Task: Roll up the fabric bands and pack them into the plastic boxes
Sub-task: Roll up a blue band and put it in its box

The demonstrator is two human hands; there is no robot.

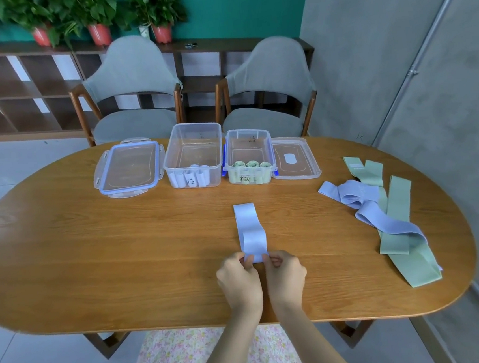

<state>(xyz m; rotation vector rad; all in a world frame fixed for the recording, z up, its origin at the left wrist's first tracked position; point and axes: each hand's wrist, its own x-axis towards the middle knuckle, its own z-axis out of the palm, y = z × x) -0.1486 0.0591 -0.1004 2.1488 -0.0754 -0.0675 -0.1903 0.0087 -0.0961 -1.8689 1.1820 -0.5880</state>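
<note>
Both hands pinch the lavender band's [250, 233] near end at lower centre: left hand [238, 279], right hand [285, 274]. Rest of band runs up-frame across the tabletop [121, 252].

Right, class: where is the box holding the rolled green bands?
In the head view, the box of green rolls stands at the table's far side, right of the box of lilac rolls, its lid lying just to its right.

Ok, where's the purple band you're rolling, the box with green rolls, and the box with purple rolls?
Light purple fabric band [249, 230], head view: its flat middle stretch.
Clear plastic box with green rolls [248, 148], head view: its bare inner floor.
Clear plastic box with purple rolls [194, 153], head view: its bare inner floor.
</note>
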